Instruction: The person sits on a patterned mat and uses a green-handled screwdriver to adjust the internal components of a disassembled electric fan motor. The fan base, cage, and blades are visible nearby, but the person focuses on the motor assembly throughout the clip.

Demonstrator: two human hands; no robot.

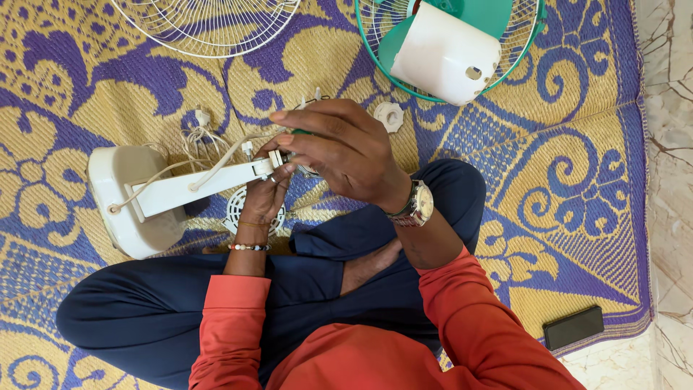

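Observation:
A white fan stand [188, 189] with its round base [119, 198] lies on its side across the mat, its top end pointing right. My left hand [263, 198] grips the stand's top end from below. My right hand [339, 148] is closed over that same end from above, and a bit of a green-handled tool shows under its fingers. White cables [209, 148] with a plug trail from the stand. Most of what the right hand holds is hidden by the fingers.
A white wire fan grille [209, 25] lies at the top left. A green grille with the white motor housing [444, 54] lies at the top right. A white plastic nut [390, 115] sits on the yellow-purple mat. A black phone [574, 326] lies bottom right near the marble floor.

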